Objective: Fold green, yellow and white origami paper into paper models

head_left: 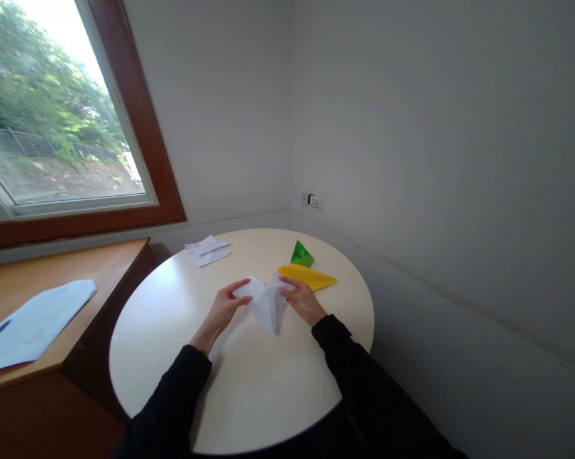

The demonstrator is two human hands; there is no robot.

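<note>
A folded white paper [264, 303] is held just above the round cream table [173, 331], pulled apart into two flaps with a point toward me. My left hand [224, 307] pinches its left flap. My right hand [303, 299] pinches its right flap. Both arms wear black sleeves. Just beyond my right hand lies a folded yellow paper shape [309, 276], and behind it stands a small green folded paper shape [301, 254].
Several white paper strips [207, 250] lie at the table's far left edge. A wooden desk [77, 268] to the left carries white sheets [34, 322] with a pen. A window is above it; grey walls and a wall socket [315, 201] close the corner.
</note>
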